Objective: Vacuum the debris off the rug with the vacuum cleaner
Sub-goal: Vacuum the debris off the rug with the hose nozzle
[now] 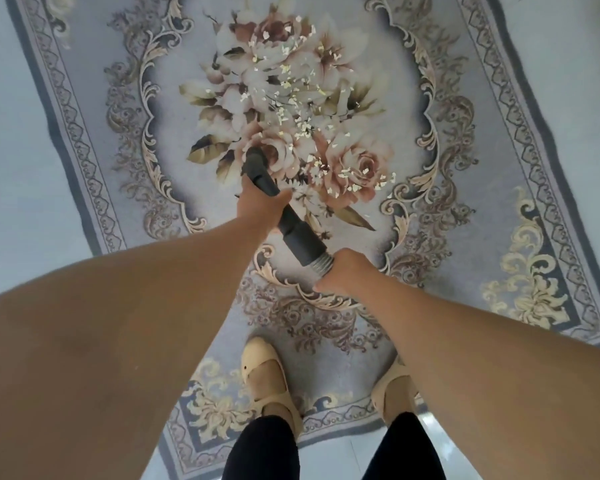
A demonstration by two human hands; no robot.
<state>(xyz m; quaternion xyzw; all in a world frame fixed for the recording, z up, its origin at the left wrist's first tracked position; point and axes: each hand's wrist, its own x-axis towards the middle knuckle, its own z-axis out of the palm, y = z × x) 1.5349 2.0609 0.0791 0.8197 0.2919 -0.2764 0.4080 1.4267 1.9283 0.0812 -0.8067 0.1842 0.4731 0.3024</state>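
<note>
A grey floral rug lies on the floor below me. Small white and yellowish scraps of debris are scattered over the flower pattern at its centre. A dark grey vacuum nozzle points down at the lower left edge of that scatter. My left hand is closed around the nozzle tube near its tip. My right hand grips the ribbed hose end just behind the dark tube. The vacuum cleaner's body is out of view.
My feet in beige shoes stand on the near end of the rug. Pale tile floor surrounds the rug on the left, right and near sides.
</note>
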